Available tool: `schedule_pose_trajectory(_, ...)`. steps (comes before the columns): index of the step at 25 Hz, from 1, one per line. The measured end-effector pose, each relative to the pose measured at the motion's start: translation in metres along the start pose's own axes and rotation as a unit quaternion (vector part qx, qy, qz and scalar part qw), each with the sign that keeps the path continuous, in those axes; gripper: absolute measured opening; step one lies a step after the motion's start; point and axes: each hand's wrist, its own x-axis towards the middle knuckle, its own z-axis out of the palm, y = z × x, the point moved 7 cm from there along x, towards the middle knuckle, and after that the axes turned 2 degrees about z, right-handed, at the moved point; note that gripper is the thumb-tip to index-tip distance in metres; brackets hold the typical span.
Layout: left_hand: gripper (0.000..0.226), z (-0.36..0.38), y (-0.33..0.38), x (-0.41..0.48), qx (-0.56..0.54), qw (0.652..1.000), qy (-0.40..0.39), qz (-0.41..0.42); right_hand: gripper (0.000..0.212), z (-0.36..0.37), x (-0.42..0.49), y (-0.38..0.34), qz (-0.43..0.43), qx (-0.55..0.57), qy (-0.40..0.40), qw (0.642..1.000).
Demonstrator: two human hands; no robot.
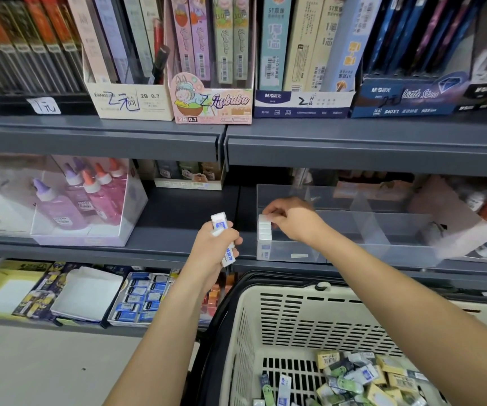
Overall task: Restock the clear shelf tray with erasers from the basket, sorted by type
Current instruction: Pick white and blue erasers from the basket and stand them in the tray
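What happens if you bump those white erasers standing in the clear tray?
The row of small white block erasers probably won't roll: they look flat-sided. Standing close together, they might tip like dominoes, though the wall of the clear plastic tray should stop some. They seem light: the left hand holds several.

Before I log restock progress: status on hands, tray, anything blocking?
Left hand grips blue-white erasers. Right hand pinches end of eraser row in clear tray, left compartment. Nothing blocking.

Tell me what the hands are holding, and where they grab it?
The left hand grips a few erasers round their middles. The right hand pinches the back eraser of the row in the tray by its top.
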Motion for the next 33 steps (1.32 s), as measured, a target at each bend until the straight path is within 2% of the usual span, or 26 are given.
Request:
schedule_pose_trajectory(3, 0.008, 0.000, 0.001, 0.000, 0.026, 0.999, -0.011, 0.015, 0.017, -0.001, -0.003, -0.002, 0.003, -0.035, -0.010, 0.999)
schedule_pose_trajectory(5, 0.011, 0.002, 0.005, -0.001, 0.046, 0.998, -0.021, 0.040, 0.020, -0.012, -0.011, -0.011, -0.028, -0.061, 0.048, 0.997)
schedule_pose_trajectory(7, 0.014, 0.007, 0.011, -0.003, 0.056, 0.995, -0.033, 0.070, 0.021, -0.022, -0.023, -0.027, -0.070, 0.003, 0.087, 0.994)
schedule_pose_trajectory(9, 0.013, 0.018, 0.015, -0.007, 0.063, 0.992, -0.064, 0.092, 0.022, -0.020, -0.033, -0.041, -0.092, 0.084, 0.041, 0.991)
schedule_pose_trajectory(12, 0.010, 0.034, 0.021, -0.014, 0.074, 0.985, -0.099, 0.124, 0.014, -0.019, -0.040, -0.046, -0.086, 0.130, 0.004, 0.988)
schedule_pose_trajectory(17, 0.021, 0.007, 0.023, -0.008, 0.002, 0.996, 0.036, 0.083, 0.005, -0.038, -0.036, -0.021, -0.011, 0.286, 0.016, 0.958)
schedule_pose_trajectory(20, 0.018, 0.004, 0.013, -0.005, -0.067, 0.997, 0.035, 0.024, 0.008, -0.043, -0.031, -0.007, 0.012, 0.308, 0.035, 0.951)
schedule_pose_trajectory(23, 0.014, 0.010, 0.006, -0.007, -0.117, 0.993, 0.016, -0.018, 0.018, -0.047, -0.022, 0.002, 0.028, 0.294, 0.078, 0.952)
schedule_pose_trajectory(28, 0.015, 0.006, 0.011, -0.012, -0.069, 0.994, 0.042, 0.071, 0.021, -0.042, -0.010, 0.003, 0.016, 0.221, 0.093, 0.971)
schedule_pose_trajectory(33, 0.006, 0.005, 0.008, -0.017, -0.020, 0.994, 0.037, 0.100, 0.011, -0.032, -0.010, -0.004, -0.028, 0.090, 0.094, 0.991)
